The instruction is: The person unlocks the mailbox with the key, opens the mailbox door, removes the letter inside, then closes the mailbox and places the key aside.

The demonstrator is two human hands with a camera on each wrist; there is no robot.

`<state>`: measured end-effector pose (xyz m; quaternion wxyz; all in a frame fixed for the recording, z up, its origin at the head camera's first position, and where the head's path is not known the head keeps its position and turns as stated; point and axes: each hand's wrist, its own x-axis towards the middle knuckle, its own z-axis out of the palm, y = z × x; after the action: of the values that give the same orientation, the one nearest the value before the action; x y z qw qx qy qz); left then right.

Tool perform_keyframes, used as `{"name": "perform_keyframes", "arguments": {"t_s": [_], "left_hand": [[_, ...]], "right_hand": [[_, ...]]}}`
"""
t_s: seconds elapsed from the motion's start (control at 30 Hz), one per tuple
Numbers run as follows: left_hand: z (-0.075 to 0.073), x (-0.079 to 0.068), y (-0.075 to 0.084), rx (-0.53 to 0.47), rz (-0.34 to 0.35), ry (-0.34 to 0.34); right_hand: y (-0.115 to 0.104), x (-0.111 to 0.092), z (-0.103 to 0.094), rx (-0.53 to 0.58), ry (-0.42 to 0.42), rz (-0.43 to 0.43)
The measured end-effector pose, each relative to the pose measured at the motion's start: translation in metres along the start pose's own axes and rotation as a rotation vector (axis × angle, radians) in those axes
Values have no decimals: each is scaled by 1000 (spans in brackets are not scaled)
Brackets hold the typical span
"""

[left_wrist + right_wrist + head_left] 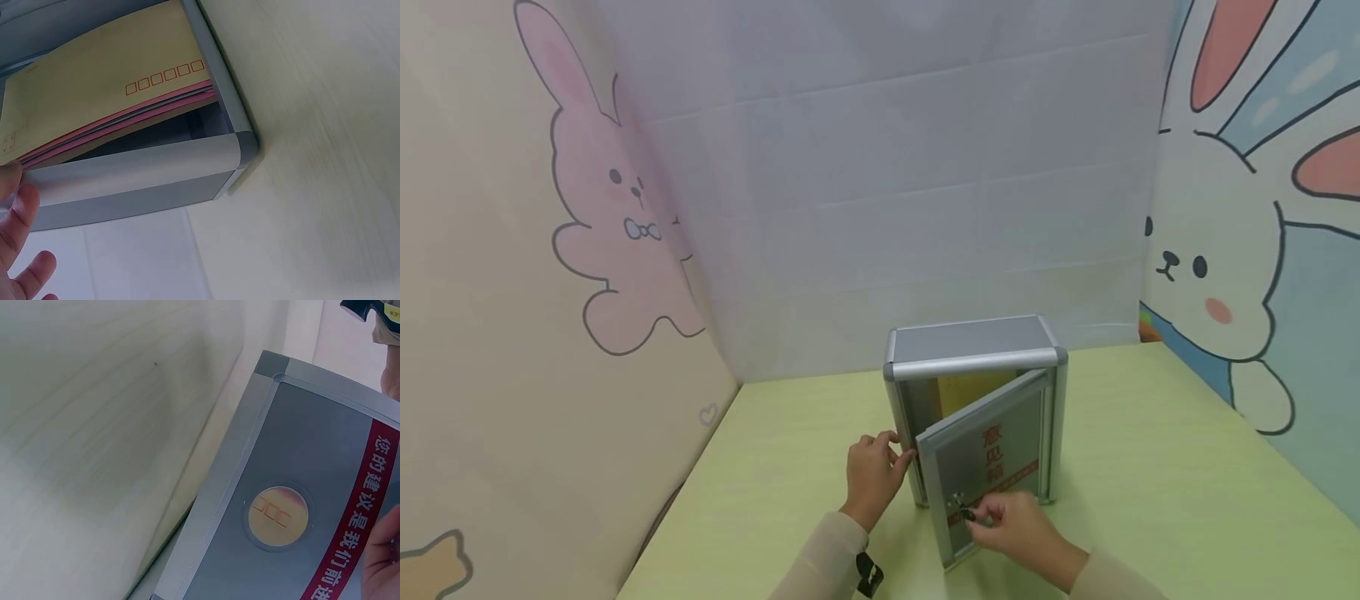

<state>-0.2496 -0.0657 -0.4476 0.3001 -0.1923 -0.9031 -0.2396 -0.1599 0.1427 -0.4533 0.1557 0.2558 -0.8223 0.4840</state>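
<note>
A grey metal suggestion box (973, 342) with silver edges stands upright, its hinged door (988, 467) partly swung out. My left hand (872, 475) grips the box's left front edge; in the left wrist view the fingers (22, 219) are at the frame's rim. With thumb and forefinger my right hand (1018, 529) pinches a black-headed key (967, 514) at the door's lock. Inside the box lean several yellow and pink-edged envelopes (106, 75). A round window (278, 515) and a red strip with white characters (350, 531) mark the door's front.
The box stands on a pale yellow-green tabletop (1150, 433). A whitish sheet (887, 192) hangs behind it. Side panels bear a pink cartoon rabbit (602, 225) at left and a white cartoon rabbit (1225, 225) at right.
</note>
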Motion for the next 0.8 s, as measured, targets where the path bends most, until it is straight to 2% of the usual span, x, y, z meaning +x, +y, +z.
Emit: {"name": "perform_keyframes", "arguments": {"t_s": [0.2,0.43,0.53,0.63,0.8], "left_hand": [[0,1,-2,8,4,6],[3,4,-2,4,11,2],[4,5,-1,-10,12,-8],[4,6,0,-45,-23,-71],[4,3,3,-148,-175,-263]], "right_hand": [[-3,-1,-2,48,-5,32],[0,-4,-4,58,33,-35],[1,-4,-6,65,31,-39],[2,-4,-9,82,13,-5],[1,-2,-11,76,-4,72]]}}
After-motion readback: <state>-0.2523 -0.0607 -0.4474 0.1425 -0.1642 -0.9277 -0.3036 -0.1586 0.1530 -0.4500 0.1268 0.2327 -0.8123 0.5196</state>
